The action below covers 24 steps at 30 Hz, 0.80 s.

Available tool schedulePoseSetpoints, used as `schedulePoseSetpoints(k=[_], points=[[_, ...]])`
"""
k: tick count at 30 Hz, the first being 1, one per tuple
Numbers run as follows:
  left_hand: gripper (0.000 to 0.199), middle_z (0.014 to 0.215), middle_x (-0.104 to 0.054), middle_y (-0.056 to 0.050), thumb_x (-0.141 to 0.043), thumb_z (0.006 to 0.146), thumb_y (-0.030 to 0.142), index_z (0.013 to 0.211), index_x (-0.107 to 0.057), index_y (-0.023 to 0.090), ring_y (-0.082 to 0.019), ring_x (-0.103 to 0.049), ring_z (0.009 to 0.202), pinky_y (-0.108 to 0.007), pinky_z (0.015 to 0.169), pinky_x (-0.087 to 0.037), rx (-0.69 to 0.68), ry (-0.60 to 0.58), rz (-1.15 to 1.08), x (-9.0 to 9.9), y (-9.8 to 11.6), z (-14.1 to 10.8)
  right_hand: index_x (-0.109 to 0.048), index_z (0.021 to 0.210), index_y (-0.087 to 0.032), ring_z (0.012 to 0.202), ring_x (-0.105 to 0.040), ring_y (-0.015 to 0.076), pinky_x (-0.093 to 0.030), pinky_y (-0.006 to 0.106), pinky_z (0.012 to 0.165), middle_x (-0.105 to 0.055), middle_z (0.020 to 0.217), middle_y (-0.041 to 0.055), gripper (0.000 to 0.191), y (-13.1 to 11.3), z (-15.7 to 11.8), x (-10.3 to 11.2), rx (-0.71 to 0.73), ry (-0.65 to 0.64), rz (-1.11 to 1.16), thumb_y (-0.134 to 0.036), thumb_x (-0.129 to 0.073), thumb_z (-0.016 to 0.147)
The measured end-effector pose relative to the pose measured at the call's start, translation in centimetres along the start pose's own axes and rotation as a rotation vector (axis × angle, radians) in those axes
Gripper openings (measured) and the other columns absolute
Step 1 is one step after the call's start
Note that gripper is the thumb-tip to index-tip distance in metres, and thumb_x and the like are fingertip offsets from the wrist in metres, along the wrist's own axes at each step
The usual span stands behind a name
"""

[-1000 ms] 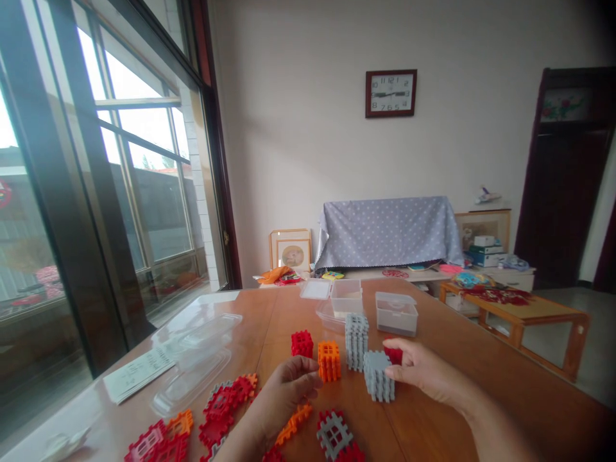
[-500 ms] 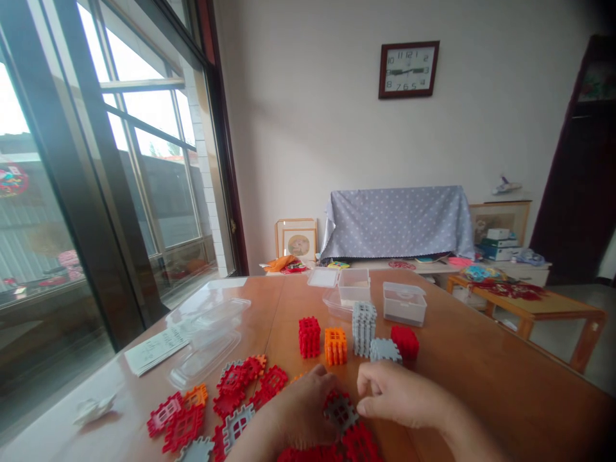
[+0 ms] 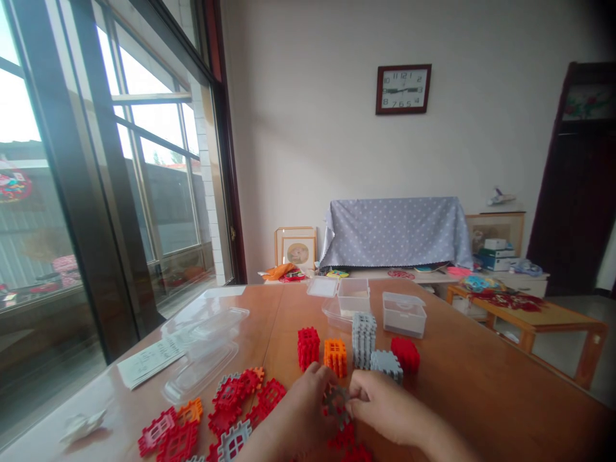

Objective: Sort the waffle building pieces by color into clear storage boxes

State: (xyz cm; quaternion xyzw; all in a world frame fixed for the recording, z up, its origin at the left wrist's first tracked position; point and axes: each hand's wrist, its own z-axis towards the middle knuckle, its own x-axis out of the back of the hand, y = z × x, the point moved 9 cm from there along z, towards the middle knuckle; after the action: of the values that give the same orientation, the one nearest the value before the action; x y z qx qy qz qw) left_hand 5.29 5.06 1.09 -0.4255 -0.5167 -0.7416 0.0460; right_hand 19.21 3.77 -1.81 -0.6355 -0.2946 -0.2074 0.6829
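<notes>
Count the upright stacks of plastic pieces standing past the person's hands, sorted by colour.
Red: 2, the left-end red stack and the right-end red stack
Orange: 1, the orange stack
Grey: 2, the tall grey stack and the short grey stack
Total: 5

Your table [image 3: 462,398] holds clear boxes [image 3: 403,323] near its far edge, papers [image 3: 150,362] and lids [image 3: 199,375] toward its left edge, block stacks [image 3: 308,350] mid-table, loose pieces [image 3: 177,441] nearer you
</notes>
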Motion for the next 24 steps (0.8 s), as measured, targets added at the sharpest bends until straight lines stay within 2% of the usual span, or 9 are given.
schedulePoseSetpoints(k=[3, 6, 9, 13, 16, 18, 21, 24], points=[[0.03, 0.098, -0.057, -0.004, -0.069, 0.068, 0.016, 0.098, -0.062, 0.018, -0.016, -0.053, 0.081, -0.026, 0.068, -0.04, -0.017, 0.116, -0.141, 0.8, 0.0, 0.4, -0.053, 0.082, -0.021, 0.054, -0.055, 0.0101, -0.032, 0.021, 0.051, -0.057, 0.061, -0.0066, 0.007, -0.3, 0.4, 0.3, -0.043, 0.058, 0.243, -0.026, -0.056, 0.086], [0.037, 0.092, -0.058, -0.001, -0.073, 0.071, 0.019, 0.105, -0.058, 0.018, -0.013, -0.052, 0.076, -0.024, 0.065, -0.04, 0.008, 0.142, -0.485, 0.7, -0.7, 0.9, -0.052, 0.087, -0.021, 0.053, -0.054, 0.0104, -0.032, 0.02, 0.049, -0.059, 0.06, -0.0063, 0.011, -1.1, 0.6, 0.8, -0.018, 0.097, 0.417, -0.032, -0.054, 0.088], [0.032, 0.082, -0.061, 0.0, -0.075, 0.076, 0.032, 0.098, -0.059, 0.017, -0.012, -0.052, 0.071, -0.023, 0.064, -0.039, 0.05, 0.133, -0.75, 0.6, -1.5, 1.3, -0.056, 0.091, -0.021, 0.055, -0.056, 0.0117, -0.036, 0.021, 0.05, -0.061, 0.064, -0.0051, 0.022, -1.6, 0.6, 1.3, 0.022, 0.121, 0.474, -0.043, -0.058, 0.087], [0.032, 0.069, -0.062, 0.001, -0.078, 0.073, 0.04, 0.085, -0.06, 0.016, -0.01, -0.05, 0.06, -0.022, 0.057, -0.035, 0.178, 0.133, -0.858, 0.4, -3.0, 1.3, -0.06, 0.097, -0.022, 0.067, -0.063, 0.0154, -0.045, 0.024, 0.057, -0.066, 0.075, -0.0014, 0.029, -2.4, 0.5, 1.7, 0.103, 0.141, 0.481, -0.049, -0.06, 0.087], [0.033, 0.066, -0.063, 0.001, -0.079, 0.073, 0.041, 0.082, -0.059, 0.016, -0.009, -0.051, 0.056, -0.021, 0.055, -0.034, 0.217, 0.174, -0.954, 0.7, -3.6, 1.2, -0.06, 0.111, -0.024, 0.08, -0.066, 0.0175, -0.051, 0.029, 0.071, -0.071, 0.095, 0.0019, 0.03, -3.4, 0.1, 2.1, 0.204, 0.18, 0.406, -0.039, -0.063, 0.086], [0.032, 0.066, -0.062, 0.001, -0.079, 0.074, 0.04, 0.082, -0.058, 0.017, -0.009, -0.051, 0.056, -0.02, 0.055, -0.035, 0.219, 0.214, -1.031, 1.0, -3.7, 1.0, -0.058, 0.119, -0.026, 0.082, -0.066, 0.0173, -0.052, 0.032, 0.079, -0.07, 0.106, 0.0022, 0.038, -3.9, -0.3, 2.5, 0.232, 0.244, 0.272, -0.03, -0.067, 0.082], [0.031, 0.065, -0.062, 0.002, -0.079, 0.074, 0.037, 0.082, -0.057, 0.017, -0.008, -0.053, 0.058, -0.02, 0.058, -0.037, 0.233, 0.247, -1.088, 1.1, -3.7, 0.8, -0.058, 0.122, -0.028, 0.078, -0.064, 0.0165, -0.051, 0.033, 0.079, -0.068, 0.109, 0.0015, 0.047, -4.0, -0.8, 3.1, 0.202, 0.339, 0.064, -0.025, -0.07, 0.076], [0.031, 0.065, -0.063, 0.001, -0.08, 0.074, 0.036, 0.082, -0.056, 0.017, -0.008, -0.054, 0.057, -0.019, 0.057, -0.038, 0.239, 0.233, -1.105, 1.0, -3.6, 0.7, -0.059, 0.121, -0.029, 0.077, -0.063, 0.0159, -0.051, 0.033, 0.079, -0.067, 0.11, 0.0008, 0.047, -4.5, -1.1, 3.4, 0.228, 0.363, -0.03, -0.024, -0.07, 0.076]])
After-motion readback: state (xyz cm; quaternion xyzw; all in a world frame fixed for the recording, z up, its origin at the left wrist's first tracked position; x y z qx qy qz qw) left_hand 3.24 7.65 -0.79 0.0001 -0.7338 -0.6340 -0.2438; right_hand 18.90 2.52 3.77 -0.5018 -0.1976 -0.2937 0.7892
